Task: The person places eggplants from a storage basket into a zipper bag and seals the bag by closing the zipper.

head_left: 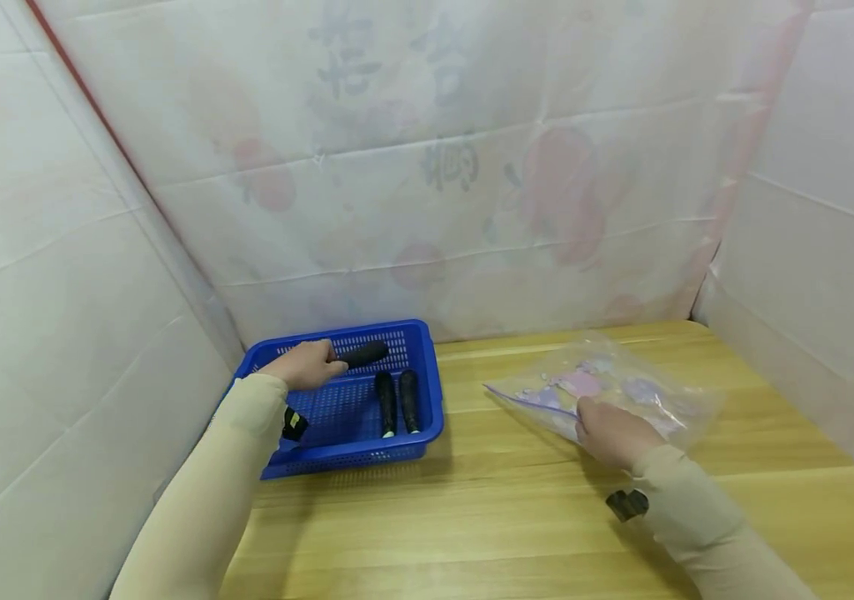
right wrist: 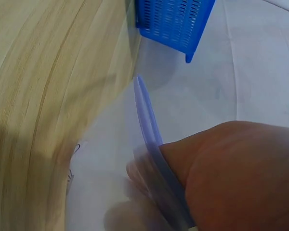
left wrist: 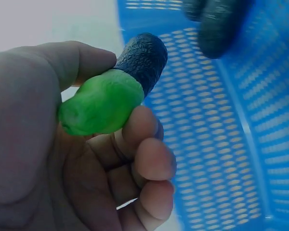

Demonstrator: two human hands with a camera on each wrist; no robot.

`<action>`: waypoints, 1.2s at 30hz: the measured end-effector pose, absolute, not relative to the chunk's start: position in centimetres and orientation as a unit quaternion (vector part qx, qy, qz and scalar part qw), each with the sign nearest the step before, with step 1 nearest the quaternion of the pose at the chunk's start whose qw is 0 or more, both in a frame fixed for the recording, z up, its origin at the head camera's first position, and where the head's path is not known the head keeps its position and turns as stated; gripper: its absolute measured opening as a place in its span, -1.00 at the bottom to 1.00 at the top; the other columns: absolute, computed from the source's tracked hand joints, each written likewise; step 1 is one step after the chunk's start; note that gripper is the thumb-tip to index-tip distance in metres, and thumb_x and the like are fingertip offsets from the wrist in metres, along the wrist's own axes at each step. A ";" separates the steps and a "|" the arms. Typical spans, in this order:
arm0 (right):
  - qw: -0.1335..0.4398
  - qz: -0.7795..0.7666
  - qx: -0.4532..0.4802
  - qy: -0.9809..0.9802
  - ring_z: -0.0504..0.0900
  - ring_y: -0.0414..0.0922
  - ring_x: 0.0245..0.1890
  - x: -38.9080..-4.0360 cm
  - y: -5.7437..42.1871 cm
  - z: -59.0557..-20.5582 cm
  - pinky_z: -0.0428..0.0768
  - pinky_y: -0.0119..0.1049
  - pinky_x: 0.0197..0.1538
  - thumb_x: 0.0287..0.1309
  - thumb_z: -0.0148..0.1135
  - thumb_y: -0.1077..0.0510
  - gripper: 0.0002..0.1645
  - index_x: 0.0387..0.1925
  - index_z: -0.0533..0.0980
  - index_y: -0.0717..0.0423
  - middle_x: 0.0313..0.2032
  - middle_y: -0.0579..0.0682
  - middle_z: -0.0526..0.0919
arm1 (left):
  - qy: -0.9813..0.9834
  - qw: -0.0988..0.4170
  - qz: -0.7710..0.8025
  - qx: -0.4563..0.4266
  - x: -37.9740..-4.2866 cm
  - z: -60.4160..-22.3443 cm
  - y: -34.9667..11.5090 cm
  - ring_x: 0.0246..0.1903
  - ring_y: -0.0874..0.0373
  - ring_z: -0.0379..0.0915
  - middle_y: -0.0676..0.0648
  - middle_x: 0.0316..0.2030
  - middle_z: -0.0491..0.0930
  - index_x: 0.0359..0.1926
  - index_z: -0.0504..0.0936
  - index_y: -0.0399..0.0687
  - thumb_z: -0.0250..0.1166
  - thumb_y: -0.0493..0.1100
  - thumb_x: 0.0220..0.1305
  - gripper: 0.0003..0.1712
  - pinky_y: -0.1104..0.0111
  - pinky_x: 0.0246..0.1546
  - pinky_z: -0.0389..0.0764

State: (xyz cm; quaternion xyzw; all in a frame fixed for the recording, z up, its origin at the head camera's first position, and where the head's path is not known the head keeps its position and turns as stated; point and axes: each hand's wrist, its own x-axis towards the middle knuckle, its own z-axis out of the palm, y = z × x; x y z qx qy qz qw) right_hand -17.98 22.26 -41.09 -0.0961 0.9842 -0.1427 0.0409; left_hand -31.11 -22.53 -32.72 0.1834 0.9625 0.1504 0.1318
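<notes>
My left hand point(head_left: 305, 365) is over the blue basket point(head_left: 432, 400), holding a dark eggplant point(head_left: 367, 355) with thumb and fingers. In the left wrist view the green cap of this eggplant point(left wrist: 103, 103) points back toward the palm. Two more dark eggplants point(head_left: 387, 402) lie side by side at the right end of the basket. Over the table's right half, my right hand point(head_left: 614, 432) pinches a clear zip bag point(head_left: 584, 383) with coloured prints by its purple zip edge. In the right wrist view the bag's zip strip point(right wrist: 147, 115) runs out past the thumb, its two edges slightly apart.
The wooden table point(head_left: 427, 533) carries the basket on its left and the bag on its right. White sheeting point(head_left: 471, 208) with faint prints hangs behind the table, and pale walls point(head_left: 831, 208) close in both sides. The basket stands near the back sheet.
</notes>
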 end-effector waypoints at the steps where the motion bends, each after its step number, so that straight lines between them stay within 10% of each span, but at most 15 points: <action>1: 0.041 -0.140 -0.093 0.985 0.35 -0.10 -0.61 -18.0 22.2 -41.1 0.35 -0.17 -0.53 0.35 -0.12 0.18 -0.83 -0.39 0.30 0.13 -0.59 -0.03 0.35 | 0.963 0.123 0.151 0.184 -30.9 -32.2 -22.4 -0.34 0.05 0.41 -0.11 -0.28 0.49 -0.08 0.43 -0.16 0.06 0.07 0.43 -0.63 0.20 -0.32 0.43; 22: -0.009 -0.134 -0.056 0.989 0.39 -0.07 -0.59 -18.4 21.7 -40.6 0.36 -0.14 -0.57 0.24 -0.01 0.11 -0.82 -0.45 0.38 0.10 -0.57 -0.04 0.43 | 0.932 -0.077 0.282 0.214 -21.9 -31.0 -14.9 -0.75 0.21 0.28 0.03 -0.62 0.44 -0.11 0.59 -0.11 0.21 0.15 0.31 -0.58 0.35 -0.72 0.32; 36: -0.036 -0.155 -0.040 0.986 0.40 -0.06 -0.59 -18.0 20.7 -40.2 0.38 -0.14 -0.58 0.22 0.00 0.08 -0.82 -0.41 0.40 0.10 -0.56 -0.03 0.45 | 0.883 -0.110 0.379 0.253 -18.4 -33.8 -11.4 -0.83 0.30 0.25 0.11 -0.70 0.41 -0.19 0.55 -0.02 0.21 0.16 0.31 -0.65 0.42 -0.82 0.31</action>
